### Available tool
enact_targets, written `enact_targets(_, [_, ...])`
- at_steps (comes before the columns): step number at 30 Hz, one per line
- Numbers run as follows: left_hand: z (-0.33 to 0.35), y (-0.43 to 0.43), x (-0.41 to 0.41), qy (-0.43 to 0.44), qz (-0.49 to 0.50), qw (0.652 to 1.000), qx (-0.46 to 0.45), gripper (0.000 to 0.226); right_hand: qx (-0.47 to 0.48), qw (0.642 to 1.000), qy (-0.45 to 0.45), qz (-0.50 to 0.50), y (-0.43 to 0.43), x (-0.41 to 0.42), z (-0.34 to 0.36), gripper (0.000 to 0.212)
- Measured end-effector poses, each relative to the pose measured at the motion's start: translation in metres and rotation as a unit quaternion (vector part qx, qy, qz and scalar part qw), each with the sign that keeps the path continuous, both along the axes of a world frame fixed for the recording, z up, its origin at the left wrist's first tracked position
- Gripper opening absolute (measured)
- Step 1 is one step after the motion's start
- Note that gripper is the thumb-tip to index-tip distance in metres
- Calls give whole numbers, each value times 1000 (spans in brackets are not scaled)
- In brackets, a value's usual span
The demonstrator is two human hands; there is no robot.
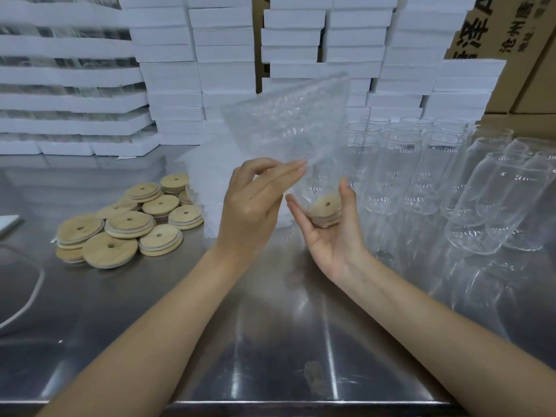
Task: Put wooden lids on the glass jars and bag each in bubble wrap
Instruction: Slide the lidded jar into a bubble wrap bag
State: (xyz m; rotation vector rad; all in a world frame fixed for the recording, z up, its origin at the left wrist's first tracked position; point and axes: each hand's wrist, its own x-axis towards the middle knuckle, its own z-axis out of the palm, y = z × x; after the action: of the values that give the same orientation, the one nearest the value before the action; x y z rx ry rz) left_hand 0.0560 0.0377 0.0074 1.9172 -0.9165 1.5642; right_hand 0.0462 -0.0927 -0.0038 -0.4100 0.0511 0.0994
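Print, upper right of frame: a brown cardboard carton (pixel 493 28) carries black Chinese characters and a large Latin "A", all cut by the frame edge. We read "沧州" in the smaller line; the rest is too cropped to give. The white boxes (pixel 222 70) stacked across the top of the frame show no label we can make out.

Hands, centre of frame, both forearms bare and reaching up from the lower corners over the steel worktop (pixel 270 341).

Left hand (pixel 252 203): back toward us, wrist bent, thumb and forefingers drawn together and pinching the lower edge of a clear bubble wrap bag (pixel 285 121). The bag stands up and leans toward the upper right.

Right hand (pixel 331 233): palm up, fingers and thumb curled part-way round the lidded end of a glass jar (pixel 323 188). The jar is tilted, its wooden lid (pixel 326 207) facing us with the centre hole visible. The jar's far end sits at the bag's mouth; how far inside, we cannot tell.

Left of centre: loose lids (pixel 129 224) in an overlapping heap on the worktop, each with a hole.

Right of centre: empty jars (pixel 400 164) upright in rows, unlidded; those at the far right edge look tilted.
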Motion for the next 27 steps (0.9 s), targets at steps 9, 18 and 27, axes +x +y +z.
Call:
enact_targets(9, [2, -13, -18, 211, -162, 953, -143, 16, -16, 993, -54, 107, -3, 3, -8, 84])
enact_targets(18, [13, -3, 0, 541, -300, 650, -442, 72, -225, 967, -123, 1, 1, 3, -10, 70])
enact_targets(27, [3, -10, -3, 566, -280, 746, -213, 49, -350, 920, -159, -75, 2, 1, -14, 71])
